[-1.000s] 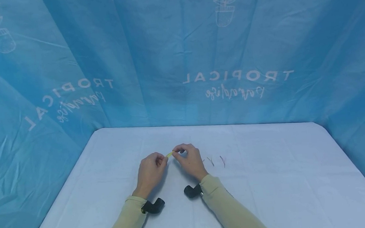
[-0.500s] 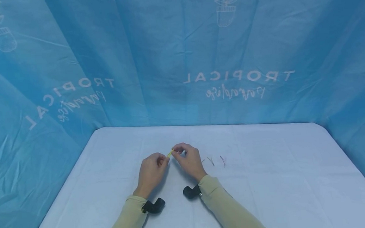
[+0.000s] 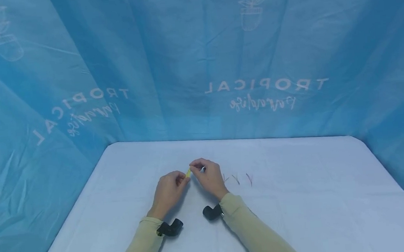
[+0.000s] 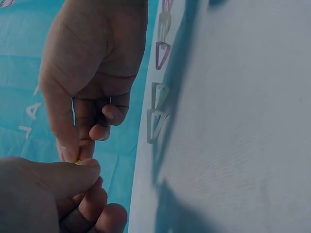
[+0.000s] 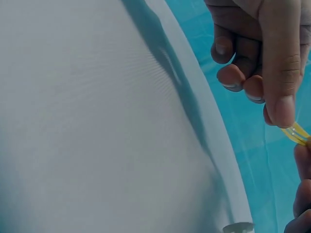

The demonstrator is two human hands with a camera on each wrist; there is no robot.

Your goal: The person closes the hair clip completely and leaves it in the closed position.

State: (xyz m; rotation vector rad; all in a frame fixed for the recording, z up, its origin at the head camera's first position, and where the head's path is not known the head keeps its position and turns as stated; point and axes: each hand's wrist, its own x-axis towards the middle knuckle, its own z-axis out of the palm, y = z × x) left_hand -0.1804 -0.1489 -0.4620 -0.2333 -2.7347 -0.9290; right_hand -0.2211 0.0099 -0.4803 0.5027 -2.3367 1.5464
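Between both hands, held up in the air, is a small yellow snap hair clip [image 5: 296, 134], which also shows as a yellow sliver in the head view. My left hand [image 3: 168, 191] pinches its lower end between thumb and fingers. At the upper end, the fingertips of my right hand [image 3: 209, 177] hold it by thumb and forefinger. The fingers cover much of the clip. Several more clips lie in a row right of the hands, among them a purple clip [image 4: 162, 55] and a pale grey-green clip [image 4: 154, 127].
A white-covered table [image 3: 316, 204] lies under the hands. Blue printed curtains [image 3: 169, 65] hang behind it and at both sides. Black wrist cameras [image 3: 171, 227] are worn on both wrists. A pale clip [image 5: 238, 227] shows at the bottom edge of the right wrist view.
The yellow clip has turned from slanted to more upright. My left hand has shifted slightly to the right and down, while the right hand stays nearly in place. The head view has shifted a little.
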